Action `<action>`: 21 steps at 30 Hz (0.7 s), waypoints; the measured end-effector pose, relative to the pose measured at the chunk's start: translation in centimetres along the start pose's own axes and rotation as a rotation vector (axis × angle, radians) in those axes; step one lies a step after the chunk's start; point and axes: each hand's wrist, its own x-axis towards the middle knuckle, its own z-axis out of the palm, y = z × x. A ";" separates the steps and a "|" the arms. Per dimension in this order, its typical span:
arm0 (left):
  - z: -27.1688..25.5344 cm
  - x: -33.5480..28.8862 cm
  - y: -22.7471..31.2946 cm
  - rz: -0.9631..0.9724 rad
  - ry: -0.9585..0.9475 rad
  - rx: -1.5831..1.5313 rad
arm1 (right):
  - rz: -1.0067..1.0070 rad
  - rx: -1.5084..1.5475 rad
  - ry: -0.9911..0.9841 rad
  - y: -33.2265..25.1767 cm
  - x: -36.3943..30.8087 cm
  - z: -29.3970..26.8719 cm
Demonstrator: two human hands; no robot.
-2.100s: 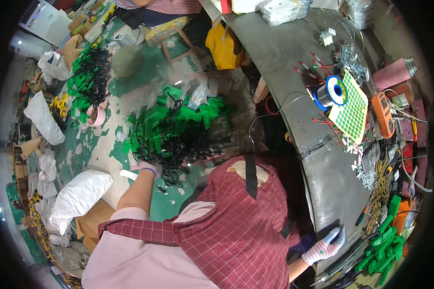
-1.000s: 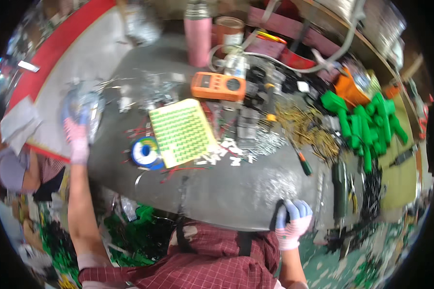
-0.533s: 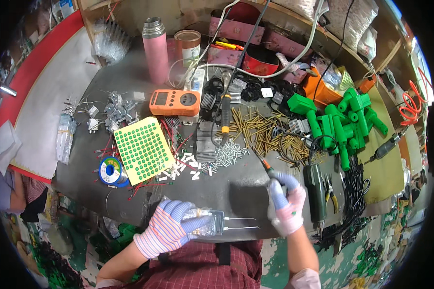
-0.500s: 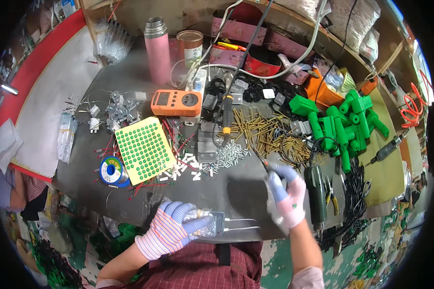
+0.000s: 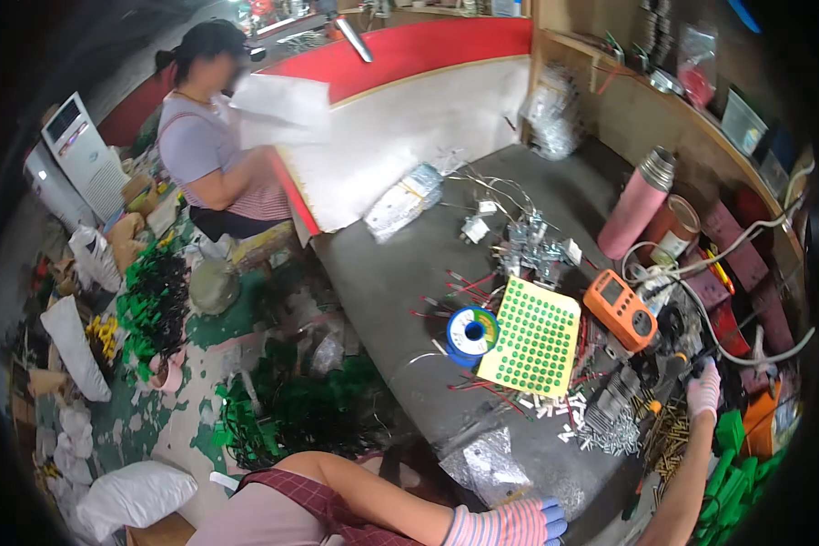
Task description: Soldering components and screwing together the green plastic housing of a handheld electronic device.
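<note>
My left hand (image 5: 510, 524), in a striped glove, is at the table's near edge at the bottom. Its fingers are bent over crinkled clear plastic wrap (image 5: 566, 497); what lies beneath them is hidden. Beside that hand a sheet of clear bubble wrap (image 5: 488, 466) rests on the table corner. My right hand (image 5: 703, 393), also gloved, reaches far to the right, its fingers closed at some black parts. What they hold is too small to make out. Just left of it is a tool with a yellow-and-black handle (image 5: 672, 371). Brass screws (image 5: 666, 441) lie below.
A yellow sheet with green dots (image 5: 535, 338), a blue solder spool (image 5: 472, 335), an orange meter (image 5: 621, 309) and a pink flask (image 5: 639, 205) stand mid-table. Green plastic housings (image 5: 728, 482) lie lower right. A person (image 5: 200, 155) sits beyond the red-edged board (image 5: 428, 55).
The view has swung left, bringing the seated person and the floor into sight. My right hand has moved from the table's front to the parts farther back. My left hand stays near the front edge.
</note>
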 end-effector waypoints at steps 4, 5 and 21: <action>0.4 -0.1 0.8 -0.002 -0.044 0.130 | 0.237 0.385 -0.186 13.0 2.4 2.3; 0.5 -0.2 0.8 -0.012 -0.086 0.193 | 0.331 0.780 -0.188 15.0 2.5 4.3; 2.2 -0.2 -1.5 -0.137 -0.065 0.092 | 0.232 0.709 0.200 -12.5 -25.4 -12.7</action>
